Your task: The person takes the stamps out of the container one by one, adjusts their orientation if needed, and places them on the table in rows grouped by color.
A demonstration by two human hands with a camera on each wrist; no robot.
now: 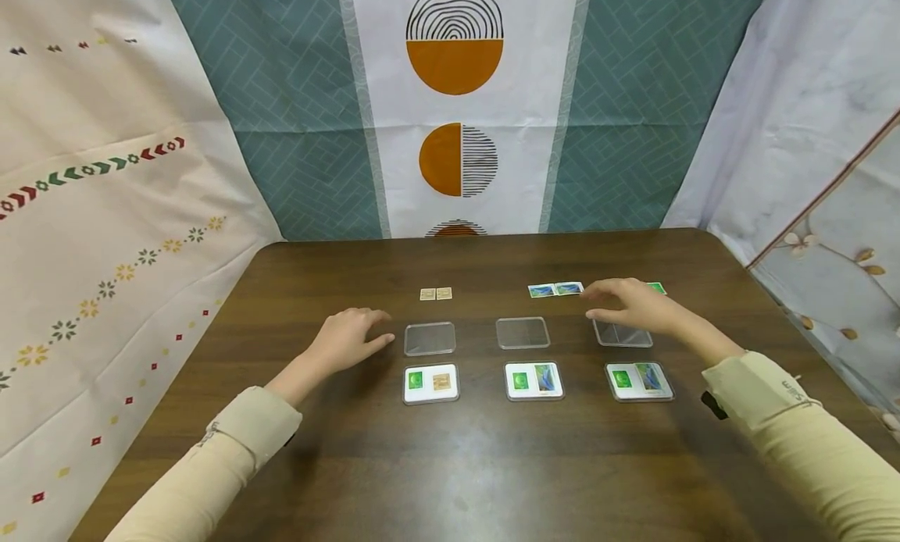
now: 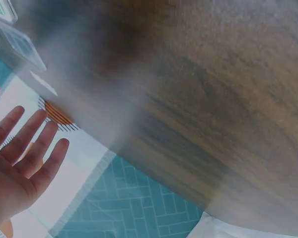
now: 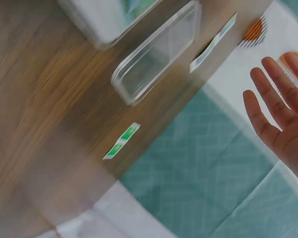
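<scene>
My left hand (image 1: 349,337) hovers left of a transparent plastic cover (image 1: 430,339), fingers relaxed and holding nothing. Its loosely spread fingers (image 2: 43,151) show in the left wrist view. Above the rightmost transparent cover (image 1: 622,336), partly hiding it, is my right hand (image 1: 633,304); it too holds nothing. Another transparent cover (image 1: 523,333) lies between them. Nearer the front are three flat cases: the left case (image 1: 431,383) holds a green and a tan stamp, while the middle case (image 1: 534,381) and right case (image 1: 639,382) each hold a green and a blue stamp.
At the back of the brown table (image 1: 450,464) lie two tan stamps (image 1: 436,294), two blue stamps (image 1: 555,290) and a pair of green stamps (image 3: 121,141), partly behind my right hand in the head view. Patterned cloth (image 1: 295,136) hangs behind the table.
</scene>
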